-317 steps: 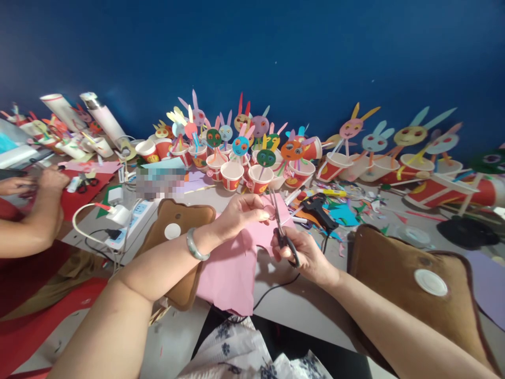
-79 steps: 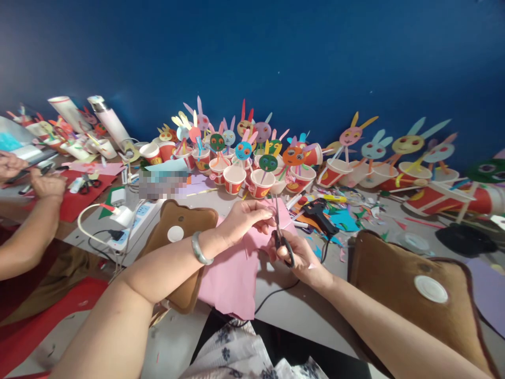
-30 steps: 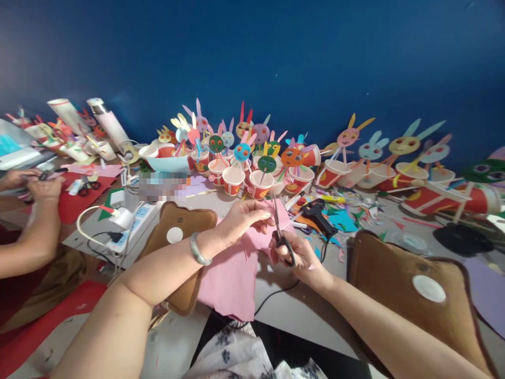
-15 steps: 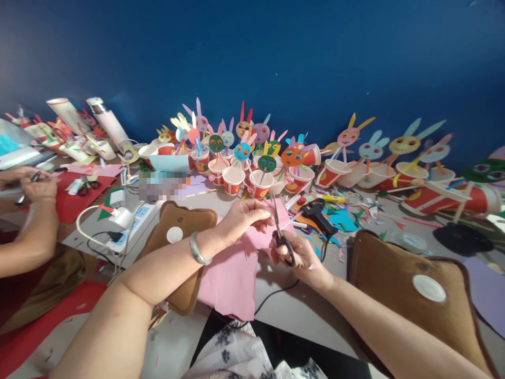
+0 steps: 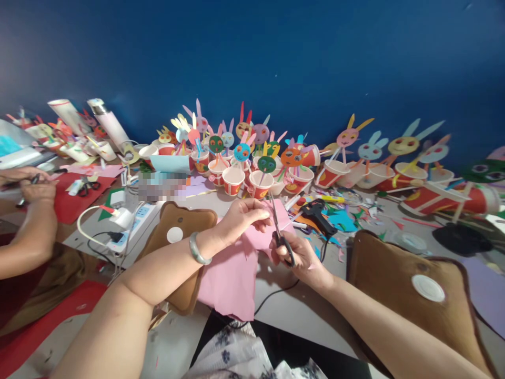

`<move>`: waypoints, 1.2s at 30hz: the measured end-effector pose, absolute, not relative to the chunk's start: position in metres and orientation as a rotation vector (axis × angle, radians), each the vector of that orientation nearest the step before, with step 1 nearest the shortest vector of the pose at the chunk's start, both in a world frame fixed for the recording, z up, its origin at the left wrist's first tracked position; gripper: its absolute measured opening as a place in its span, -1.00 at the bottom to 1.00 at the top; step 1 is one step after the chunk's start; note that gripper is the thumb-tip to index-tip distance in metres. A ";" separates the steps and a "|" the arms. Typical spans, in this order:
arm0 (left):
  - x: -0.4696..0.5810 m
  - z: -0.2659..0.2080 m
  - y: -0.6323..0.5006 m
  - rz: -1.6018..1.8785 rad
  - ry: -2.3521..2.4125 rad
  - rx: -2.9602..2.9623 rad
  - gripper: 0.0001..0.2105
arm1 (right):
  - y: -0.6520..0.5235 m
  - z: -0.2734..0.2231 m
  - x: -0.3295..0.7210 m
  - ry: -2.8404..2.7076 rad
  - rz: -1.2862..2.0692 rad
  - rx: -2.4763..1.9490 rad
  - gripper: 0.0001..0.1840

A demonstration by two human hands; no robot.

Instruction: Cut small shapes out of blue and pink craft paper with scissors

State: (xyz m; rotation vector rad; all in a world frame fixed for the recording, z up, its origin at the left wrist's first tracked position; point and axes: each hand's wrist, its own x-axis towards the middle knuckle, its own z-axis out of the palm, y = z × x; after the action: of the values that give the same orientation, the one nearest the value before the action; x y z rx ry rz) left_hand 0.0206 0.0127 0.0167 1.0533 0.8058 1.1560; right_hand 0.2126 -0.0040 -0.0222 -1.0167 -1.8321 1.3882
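Note:
My left hand point(image 5: 246, 215), with a bangle on its wrist, is closed in a pinch on what looks like a small piece of pink paper, mostly hidden by the fingers. Black-handled scissors point(image 5: 284, 249) are gripped in my right hand point(image 5: 300, 258). Their blades point up and away, right beside the left fingertips, slightly apart. A pink scrap point(image 5: 313, 266) clings near my right wrist. Under and behind both hands lie sheets of pink paper point(image 5: 229, 279), one reaching over the table's front edge.
Paper cups point(image 5: 233, 181) with rabbit-faced paper figures line the wall. A black glue gun point(image 5: 319, 217) lies among coloured scraps. Brown cushion-like pads point(image 5: 394, 284) flank me, with a power strip point(image 5: 136, 227) at left. At far left, a co-worker's hands point(image 5: 37, 187) hold a dark pen-like object.
My left fingertips have shifted very slightly left, and the scissor blades lean a little differently. The co-worker's hands at far left have moved slightly. Everything else looks the same.

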 end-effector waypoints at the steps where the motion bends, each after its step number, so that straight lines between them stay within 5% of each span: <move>1: 0.021 0.017 0.013 1.160 0.805 1.060 -0.83 | -0.004 -0.022 0.213 -1.836 1.382 -1.013 -0.40; 36: 0.020 0.018 0.014 1.219 0.843 1.089 -0.84 | -0.005 -0.020 0.211 -1.854 1.405 -1.018 -0.39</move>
State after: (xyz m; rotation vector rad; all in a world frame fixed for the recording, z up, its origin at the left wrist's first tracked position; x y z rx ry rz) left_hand 0.0201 0.0144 0.0183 1.0888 0.8428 1.2186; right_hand 0.2112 -0.0050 -0.0196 -1.0180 -1.8541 1.4054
